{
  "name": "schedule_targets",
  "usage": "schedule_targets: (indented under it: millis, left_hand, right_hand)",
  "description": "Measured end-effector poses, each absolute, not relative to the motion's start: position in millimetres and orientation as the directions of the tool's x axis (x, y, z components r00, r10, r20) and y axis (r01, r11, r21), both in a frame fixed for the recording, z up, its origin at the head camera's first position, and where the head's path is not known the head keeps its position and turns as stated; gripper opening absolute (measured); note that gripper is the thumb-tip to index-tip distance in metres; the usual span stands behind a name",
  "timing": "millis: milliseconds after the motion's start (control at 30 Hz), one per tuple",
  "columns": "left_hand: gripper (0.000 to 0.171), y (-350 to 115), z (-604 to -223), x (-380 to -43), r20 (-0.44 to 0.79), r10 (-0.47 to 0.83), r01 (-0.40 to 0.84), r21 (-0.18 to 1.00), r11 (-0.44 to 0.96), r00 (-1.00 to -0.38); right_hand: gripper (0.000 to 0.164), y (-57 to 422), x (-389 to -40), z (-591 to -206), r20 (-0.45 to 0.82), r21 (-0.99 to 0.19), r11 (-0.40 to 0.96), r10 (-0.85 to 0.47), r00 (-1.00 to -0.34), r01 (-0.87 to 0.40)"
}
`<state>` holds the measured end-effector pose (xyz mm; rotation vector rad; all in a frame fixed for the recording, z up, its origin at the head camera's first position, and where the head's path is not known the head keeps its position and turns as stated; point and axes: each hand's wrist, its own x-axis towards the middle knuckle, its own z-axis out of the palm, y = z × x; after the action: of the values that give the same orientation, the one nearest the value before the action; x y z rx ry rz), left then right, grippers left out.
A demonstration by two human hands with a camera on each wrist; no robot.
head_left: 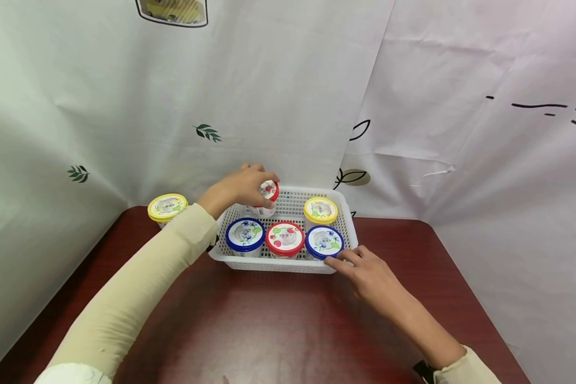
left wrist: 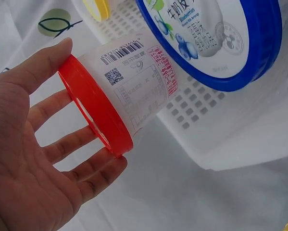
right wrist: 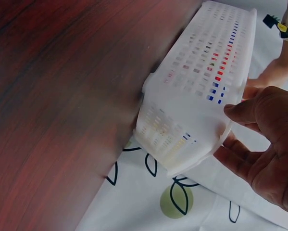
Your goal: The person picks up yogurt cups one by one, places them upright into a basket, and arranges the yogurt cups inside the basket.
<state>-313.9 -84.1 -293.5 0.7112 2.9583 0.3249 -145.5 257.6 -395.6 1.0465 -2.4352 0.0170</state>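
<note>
My left hand (head_left: 244,186) grips a clear plastic tub with a red lid (left wrist: 98,108), thumb and fingers spread around the lid's edge. The tub is at the back left of a white perforated basket (head_left: 278,265). At the basket's front right corner, my right hand (right wrist: 266,139) holds the rim, with the thumb on the long side and fingers at the short side. In the basket's front row stand a blue-lidded tub (head_left: 246,234), a red-lidded tub (head_left: 285,238) and another blue-lidded tub (head_left: 324,241). A yellow-lidded tub (head_left: 320,210) stands at the back right.
Another yellow-lidded tub (head_left: 167,207) stands outside the basket to the left, partly behind the left sleeve. The dark red wooden table (head_left: 278,325) stretches toward me. A pale printed cloth (head_left: 288,96) hangs close behind the basket and along both sides.
</note>
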Motion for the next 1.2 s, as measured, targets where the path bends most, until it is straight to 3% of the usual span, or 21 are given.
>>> schedule_targets:
  millis: [1200]
  left_hand:
    - [0.074,-35.9,-307.7,-317.5,-0.138,0.44,0.406,0.217,0.888,-0.887]
  right_hand:
    - [0.066,255.8,-144.3,-395.1,0.429,0.193,0.71,-0.682,-0.592,-0.678]
